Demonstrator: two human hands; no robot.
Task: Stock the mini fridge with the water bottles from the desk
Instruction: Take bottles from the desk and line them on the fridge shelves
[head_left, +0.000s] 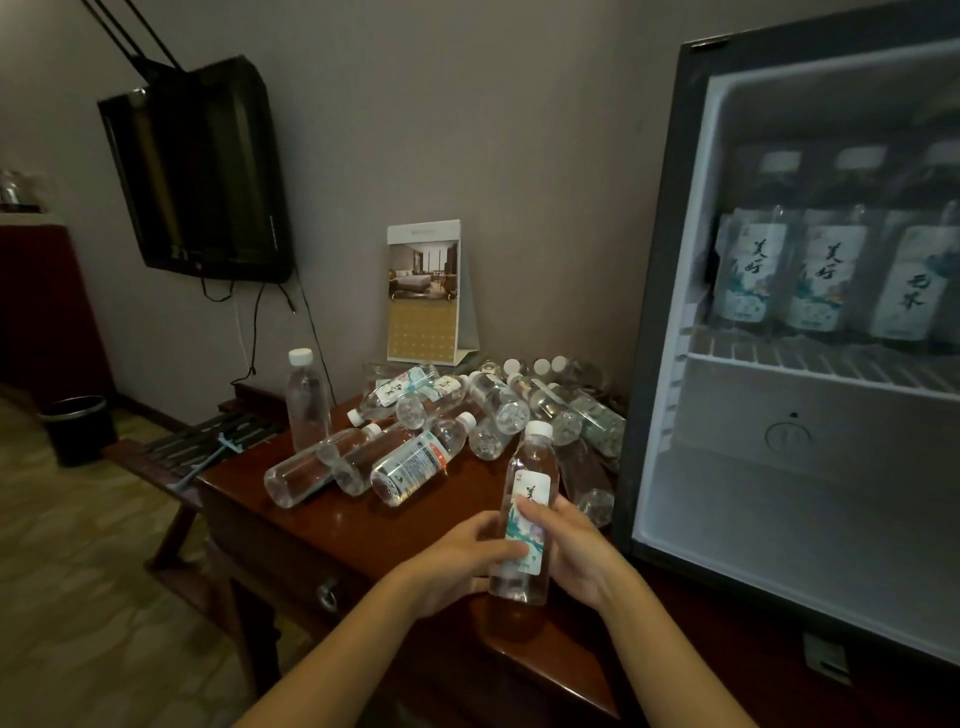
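I hold one labelled water bottle (527, 512) upright over the front of the wooden desk (332, 525). My left hand (460, 564) grips its lower left side and my right hand (574, 551) curls around its right side. Behind it, several more bottles (415, 462) lie in a heap on the desk, and one bottle (307, 400) stands upright at the back left. The mini fridge (795, 332) stands open at the right. Three labelled bottles (826, 275) stand on its upper wire shelf; the space below the shelf holds nothing.
A desk calendar (428, 291) stands against the wall behind the heap. A wall-mounted TV (200, 176) hangs at the left with cables trailing down. A luggage rack (208, 447) and a black waste bin (78, 428) sit left of the desk.
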